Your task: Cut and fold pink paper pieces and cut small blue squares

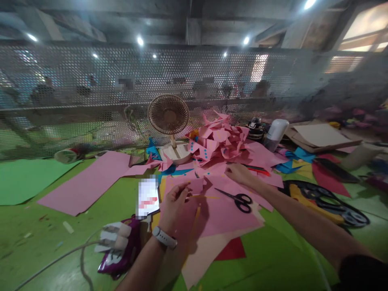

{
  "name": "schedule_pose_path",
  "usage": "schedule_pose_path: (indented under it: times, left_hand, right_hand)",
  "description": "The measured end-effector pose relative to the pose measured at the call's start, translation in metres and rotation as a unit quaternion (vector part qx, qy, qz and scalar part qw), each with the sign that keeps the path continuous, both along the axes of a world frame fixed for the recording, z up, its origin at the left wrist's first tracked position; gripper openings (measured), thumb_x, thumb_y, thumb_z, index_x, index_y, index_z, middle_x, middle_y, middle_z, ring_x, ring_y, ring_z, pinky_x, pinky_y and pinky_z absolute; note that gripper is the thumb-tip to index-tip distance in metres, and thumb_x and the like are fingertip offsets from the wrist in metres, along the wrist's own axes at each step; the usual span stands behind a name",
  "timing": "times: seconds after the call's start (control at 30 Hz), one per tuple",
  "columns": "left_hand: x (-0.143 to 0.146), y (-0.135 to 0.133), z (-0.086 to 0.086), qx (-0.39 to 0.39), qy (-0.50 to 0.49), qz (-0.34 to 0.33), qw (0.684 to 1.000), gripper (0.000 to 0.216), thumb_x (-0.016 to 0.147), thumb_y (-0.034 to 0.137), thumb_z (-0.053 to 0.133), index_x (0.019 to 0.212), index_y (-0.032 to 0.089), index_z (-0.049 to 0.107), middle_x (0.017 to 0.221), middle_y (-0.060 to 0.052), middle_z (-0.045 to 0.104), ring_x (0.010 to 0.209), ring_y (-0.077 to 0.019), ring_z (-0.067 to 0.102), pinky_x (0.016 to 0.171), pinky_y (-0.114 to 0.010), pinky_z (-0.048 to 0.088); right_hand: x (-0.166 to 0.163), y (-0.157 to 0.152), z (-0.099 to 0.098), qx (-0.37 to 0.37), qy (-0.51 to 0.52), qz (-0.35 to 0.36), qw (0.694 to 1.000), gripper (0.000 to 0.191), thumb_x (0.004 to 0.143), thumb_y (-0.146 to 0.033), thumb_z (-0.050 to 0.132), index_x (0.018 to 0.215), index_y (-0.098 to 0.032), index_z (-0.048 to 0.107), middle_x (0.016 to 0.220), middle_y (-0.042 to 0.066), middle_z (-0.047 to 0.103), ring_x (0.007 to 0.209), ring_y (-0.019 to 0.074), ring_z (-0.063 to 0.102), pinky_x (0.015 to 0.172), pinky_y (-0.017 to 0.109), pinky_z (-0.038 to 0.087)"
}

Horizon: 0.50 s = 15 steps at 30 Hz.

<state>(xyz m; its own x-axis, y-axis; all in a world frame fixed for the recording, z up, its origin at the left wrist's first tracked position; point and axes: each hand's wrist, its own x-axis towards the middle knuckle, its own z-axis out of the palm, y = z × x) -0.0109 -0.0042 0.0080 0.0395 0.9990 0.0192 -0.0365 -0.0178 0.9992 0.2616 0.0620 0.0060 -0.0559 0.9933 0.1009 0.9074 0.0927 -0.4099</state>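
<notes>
My left hand (176, 199) is half-curled, thumb and fingers close together, over the flat pink paper sheets (221, 220); my right hand (240, 174) bends down farther right; I cannot tell whether either pinches anything; the black-handled metal scissors (234, 197) lie nearer than my right hand, so I should keep fingertips clear of their blades.

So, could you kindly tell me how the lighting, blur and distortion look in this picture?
Head view: the ceiling lights glare white and the window is washed out; head view: a soft shadow falls on the pink paper beside the left hand; head view: the phone screen is pixelated, the background beyond the perforated panel blurred, the far right edge smeared.
</notes>
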Motion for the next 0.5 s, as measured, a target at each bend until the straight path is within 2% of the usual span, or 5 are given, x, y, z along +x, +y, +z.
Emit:
schedule_pose_path:
  times: [0.1,0.23,0.33,0.43,0.5]
  left_hand:
    - [-0.002,0.000,0.003,0.002,-0.022,0.032,0.999,0.033,0.073,0.038,0.061,0.099,0.018,0.064,0.078,-0.003,0.064,0.065,-0.0105,0.058,0.053,-0.018,0.041]
    - [-0.004,0.003,0.000,0.003,-0.069,0.053,0.996,0.034,0.070,0.041,0.063,0.095,0.017,0.063,0.061,0.003,0.056,0.047,-0.0065,0.048,0.042,-0.017,0.033]
    - [-0.006,0.006,-0.003,0.003,-0.082,0.061,0.995,0.035,0.067,0.041,0.066,0.091,0.016,0.064,0.057,0.004,0.055,0.044,-0.0060,0.045,0.042,-0.017,0.034]
    - [-0.006,0.008,-0.004,0.011,-0.081,0.060,0.995,0.034,0.068,0.041,0.065,0.091,0.016,0.063,0.059,0.003,0.056,0.044,-0.0060,0.045,0.044,-0.018,0.036]
    - [-0.006,0.008,-0.005,0.011,-0.068,0.052,0.996,0.034,0.070,0.040,0.063,0.093,0.015,0.063,0.059,0.003,0.056,0.044,-0.0065,0.046,0.044,-0.019,0.035]
  right_hand:
    - [-0.016,-0.010,-0.001,-0.025,0.074,0.042,0.996,0.021,0.080,-0.026,0.047,0.080,-0.014,0.065,0.077,0.007,0.067,0.064,0.0143,0.060,0.054,0.020,0.041]
    - [-0.055,-0.024,-0.011,-0.074,0.169,0.100,0.978,0.026,0.083,-0.038,0.049,0.089,-0.017,0.063,0.065,0.001,0.065,0.048,0.0100,0.056,0.043,0.018,0.040]
    - [-0.075,-0.025,-0.013,-0.066,0.210,0.098,0.971,0.024,0.080,-0.036,0.055,0.093,-0.017,0.061,0.067,0.001,0.065,0.049,0.0095,0.056,0.044,0.018,0.041]
    - [-0.082,-0.017,-0.007,-0.032,0.239,0.090,0.966,0.031,0.076,-0.035,0.060,0.102,-0.018,0.057,0.074,0.001,0.065,0.055,0.0097,0.057,0.048,0.018,0.041]
    - [-0.085,-0.011,-0.003,-0.039,0.254,0.106,0.961,0.028,0.075,-0.037,0.061,0.097,-0.019,0.059,0.068,-0.001,0.063,0.050,0.0096,0.054,0.046,0.019,0.040]
